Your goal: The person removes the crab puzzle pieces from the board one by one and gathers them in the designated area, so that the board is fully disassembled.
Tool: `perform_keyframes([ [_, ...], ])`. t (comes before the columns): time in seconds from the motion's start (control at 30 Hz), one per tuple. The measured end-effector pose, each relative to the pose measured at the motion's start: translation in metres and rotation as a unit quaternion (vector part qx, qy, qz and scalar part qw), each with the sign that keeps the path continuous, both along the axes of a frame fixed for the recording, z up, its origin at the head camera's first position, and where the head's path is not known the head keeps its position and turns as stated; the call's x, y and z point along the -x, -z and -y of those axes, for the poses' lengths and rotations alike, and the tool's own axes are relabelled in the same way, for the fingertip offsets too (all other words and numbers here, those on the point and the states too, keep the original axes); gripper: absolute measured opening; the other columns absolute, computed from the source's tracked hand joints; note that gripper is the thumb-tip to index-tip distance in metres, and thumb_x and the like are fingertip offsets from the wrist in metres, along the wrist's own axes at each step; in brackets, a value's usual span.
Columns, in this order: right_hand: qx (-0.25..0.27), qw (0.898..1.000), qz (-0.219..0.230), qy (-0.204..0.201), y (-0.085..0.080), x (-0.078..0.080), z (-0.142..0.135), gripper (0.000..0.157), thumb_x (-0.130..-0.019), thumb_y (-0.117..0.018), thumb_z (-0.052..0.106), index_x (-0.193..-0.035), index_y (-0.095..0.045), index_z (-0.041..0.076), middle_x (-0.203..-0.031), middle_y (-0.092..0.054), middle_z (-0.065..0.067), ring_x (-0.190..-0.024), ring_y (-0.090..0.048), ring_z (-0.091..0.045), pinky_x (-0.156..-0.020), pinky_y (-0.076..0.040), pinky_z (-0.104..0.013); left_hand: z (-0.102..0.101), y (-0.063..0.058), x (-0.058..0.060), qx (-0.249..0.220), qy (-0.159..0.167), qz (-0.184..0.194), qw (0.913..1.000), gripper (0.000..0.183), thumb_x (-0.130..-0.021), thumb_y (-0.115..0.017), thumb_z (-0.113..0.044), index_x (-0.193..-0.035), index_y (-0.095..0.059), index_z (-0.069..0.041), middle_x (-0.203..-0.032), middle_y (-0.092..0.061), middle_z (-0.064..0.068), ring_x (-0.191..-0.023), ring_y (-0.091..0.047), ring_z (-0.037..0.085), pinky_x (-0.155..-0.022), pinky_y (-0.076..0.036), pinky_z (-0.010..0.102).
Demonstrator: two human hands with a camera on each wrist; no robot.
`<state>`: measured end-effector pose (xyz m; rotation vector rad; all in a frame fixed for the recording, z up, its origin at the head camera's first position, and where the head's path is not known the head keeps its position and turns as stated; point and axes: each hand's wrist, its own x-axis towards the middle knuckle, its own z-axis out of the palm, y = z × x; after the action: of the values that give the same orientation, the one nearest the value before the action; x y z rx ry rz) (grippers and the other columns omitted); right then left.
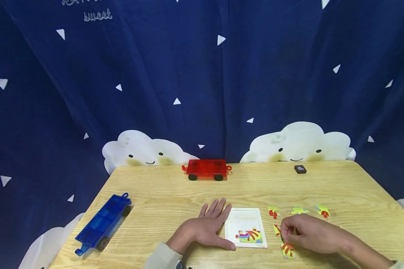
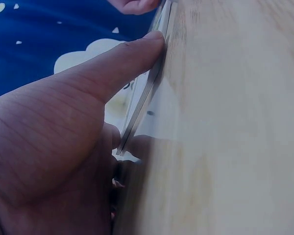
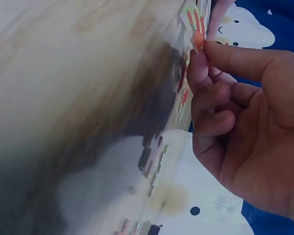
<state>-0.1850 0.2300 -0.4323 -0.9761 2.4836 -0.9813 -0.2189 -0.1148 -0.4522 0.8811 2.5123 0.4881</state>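
My left hand (image 1: 207,228) lies with fingers spread at the left side of a white puzzle tray (image 1: 242,218). In the left wrist view, the thumb (image 2: 137,54) stretches along the tray's edge. Joined pieces in yellow, red and blue (image 1: 250,235) sit in the tray's lower part. To the right of the tray, my right hand (image 1: 309,233) pinches a jigsaw piece (image 3: 198,40) between thumb and index finger. Red stripes on a yellow-green ground mark this piece, and the other fingers curl in toward the palm. Close by my fingertips lies a red and yellow piece (image 1: 277,230).
Loose jigsaw pieces lie behind my right hand: one with a red shape (image 1: 273,212), a yellow one (image 1: 299,210) and another (image 1: 323,211). A red toy wagon (image 1: 207,169) and a black square tile (image 1: 300,169) stand at the back. A blue toy wagon (image 1: 104,222) stands at left.
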Motion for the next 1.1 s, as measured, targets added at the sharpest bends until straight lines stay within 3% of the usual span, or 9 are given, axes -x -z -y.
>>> perform_keyframes([
  [0.37, -0.03, 0.999, -0.007, 0.009, 0.002, 0.0, 0.001, 0.022, -0.099, -0.067, 0.012, -0.083, -0.063, 0.027, -0.074, -0.054, 0.02, -0.068, -0.05, 0.001, -0.058, -0.04, -0.023, -0.002, -0.001, -0.001, 0.005, -0.002, -0.005, 1.0, 0.115, -0.085, -0.07, -0.069, -0.167, -0.01, -0.016, -0.173, 0.002, 0.004, -0.156, 0.007, 0.023, -0.122, 0.002, 0.051],
  [0.63, -0.036, 0.998, -0.04, 0.022, 0.005, -0.001, 0.002, 0.022, -0.098, -0.069, 0.015, -0.083, -0.062, 0.03, -0.074, -0.055, 0.021, -0.068, -0.05, 0.002, -0.059, -0.039, -0.023, -0.002, 0.002, 0.0, 0.001, 0.001, -0.005, 1.0, 0.115, -0.086, -0.07, -0.069, -0.167, -0.009, -0.015, -0.173, 0.003, 0.005, -0.156, 0.008, 0.024, -0.122, 0.002, 0.052],
  [1.1, -0.022, 0.998, -0.044, 0.034, -0.008, 0.002, 0.017, 0.02, -0.101, -0.066, 0.017, -0.085, -0.063, 0.028, -0.074, -0.056, 0.02, -0.066, -0.051, 0.001, -0.056, -0.04, -0.023, -0.002, 0.002, 0.0, 0.003, 0.0, -0.008, 1.0, 0.116, -0.085, -0.07, -0.07, -0.167, -0.009, -0.016, -0.173, 0.003, 0.004, -0.156, 0.007, 0.023, -0.122, 0.002, 0.052],
])
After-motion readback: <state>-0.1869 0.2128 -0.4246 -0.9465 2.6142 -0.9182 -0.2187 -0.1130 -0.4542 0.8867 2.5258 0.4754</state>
